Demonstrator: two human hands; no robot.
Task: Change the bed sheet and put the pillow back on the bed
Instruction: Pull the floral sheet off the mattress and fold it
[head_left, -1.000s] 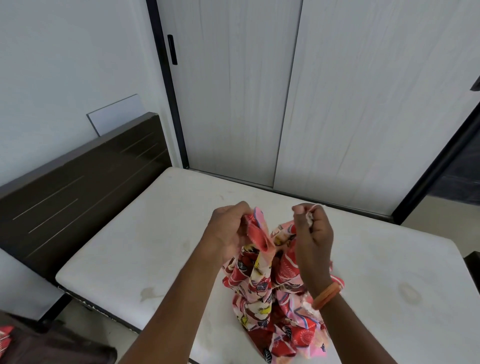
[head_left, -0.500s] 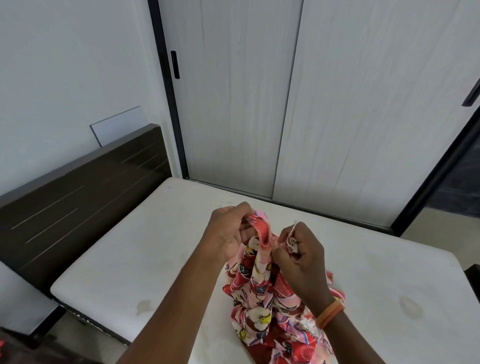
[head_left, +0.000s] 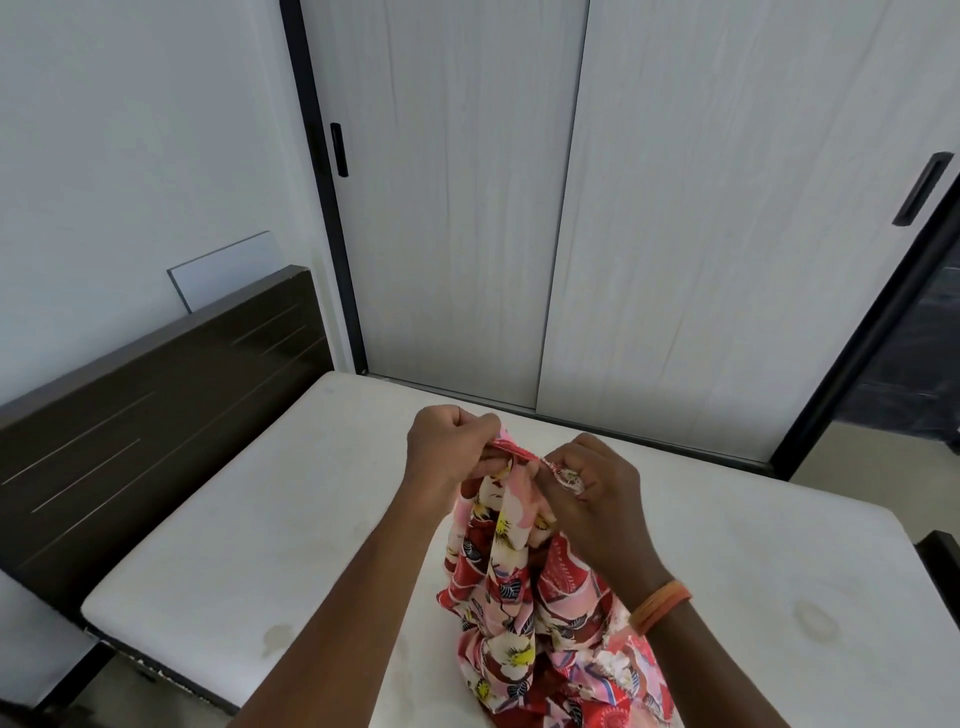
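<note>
Sheet (head_left: 511, 587) hangs bunched, long axis upright, lower end heaped on the bare mattress (head_left: 260, 519). Left hand (head_left: 447, 449) and right hand (head_left: 592, 488) fingers are clamped on its top edge, close together.

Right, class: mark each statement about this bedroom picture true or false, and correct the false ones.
1. Both hands grip the sheet. True: the left hand and right hand pinch the floral sheet at its top edge.
2. The sheet is spread flat over the mattress. False: it hangs bunched, and the mattress is bare.
3. A pillow lies by the headboard. False: no pillow is in view near the headboard.
4. The right wrist wears an orange band. True.
5. The wardrobe doors stand open. False: the doors are shut.
</note>
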